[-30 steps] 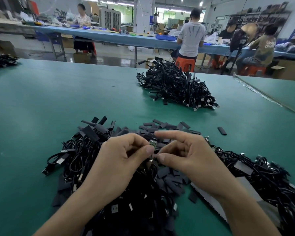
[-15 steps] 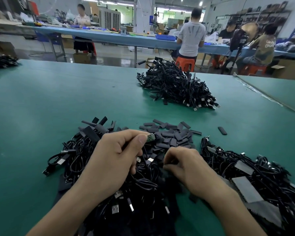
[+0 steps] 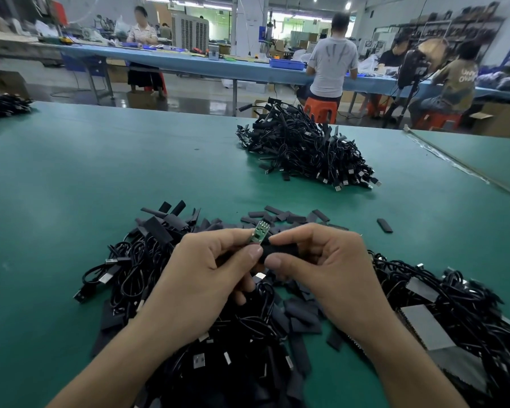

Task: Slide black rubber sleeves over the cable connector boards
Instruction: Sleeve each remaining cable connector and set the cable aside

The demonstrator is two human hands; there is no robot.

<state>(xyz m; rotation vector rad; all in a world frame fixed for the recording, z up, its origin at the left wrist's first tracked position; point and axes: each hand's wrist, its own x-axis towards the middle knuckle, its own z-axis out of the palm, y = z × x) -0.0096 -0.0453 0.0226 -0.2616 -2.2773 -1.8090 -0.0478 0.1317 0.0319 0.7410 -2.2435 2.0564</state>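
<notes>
Both hands work close together above a tangle of black USB cables (image 3: 130,269) on the green bench (image 3: 86,178). The left hand (image 3: 206,269) pinches one cable end between thumb and forefinger, so that its small green connector board (image 3: 260,232) stands bare above the fingertips, tilted a little away and to the right. The right hand (image 3: 324,266) grips a black rubber sleeve (image 3: 280,251) between thumb and forefinger; the sleeve lies roughly level, with its near end just beside the foot of the board and by the left thumb tip. Whether the sleeve's mouth has caught the board's base cannot be told. Just beyond the hands lies a scatter of loose sleeves (image 3: 280,217), and one lone sleeve (image 3: 384,225) rests apart to the right of them. More cables with grey strips (image 3: 424,328) among them spread under the right forearm. Well apart, toward the far edge of the bench, sits a second heap of cables (image 3: 306,148), its plugs pointing outward.
</notes>
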